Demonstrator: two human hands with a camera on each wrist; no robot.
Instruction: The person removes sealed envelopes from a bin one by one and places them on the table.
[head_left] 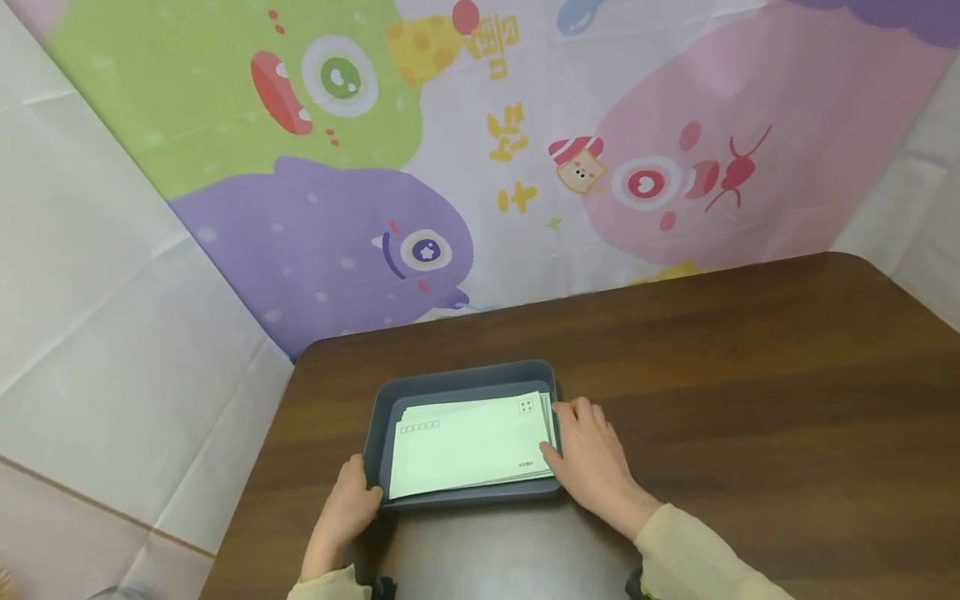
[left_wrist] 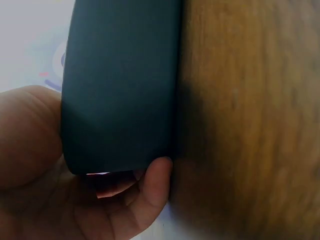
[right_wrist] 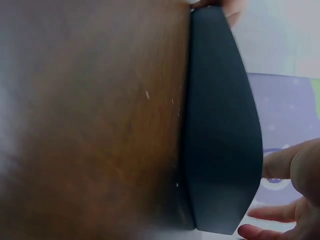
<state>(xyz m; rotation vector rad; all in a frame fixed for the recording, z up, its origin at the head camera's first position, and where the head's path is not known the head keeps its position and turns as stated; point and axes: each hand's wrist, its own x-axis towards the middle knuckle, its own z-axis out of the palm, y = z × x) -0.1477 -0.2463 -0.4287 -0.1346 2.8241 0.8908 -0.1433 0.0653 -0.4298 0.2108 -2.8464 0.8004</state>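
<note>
Tabletop (head_left: pixel 750 400): room to pass right of the tray (head_left: pixel 465 381).
Tray sides: obstructed by left hand (head_left: pixel 351 504) and right hand (head_left: pixel 592 454).
Behind: printed backdrop (head_left: pixel 540 258) blocks passage.

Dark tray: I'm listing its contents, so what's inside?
Inside the tray lies a stack of pale envelopes; the top one shows a printed stamp box. Lower ones show only edges, and the tray floor beneath is covered.

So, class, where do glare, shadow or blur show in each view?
Head: pale glare on the table before the tray, envelopes fairly sharp; left wrist: tray dark, table blurred; right wrist: tray dark too, table blurred, especially toward the left edge.
</note>
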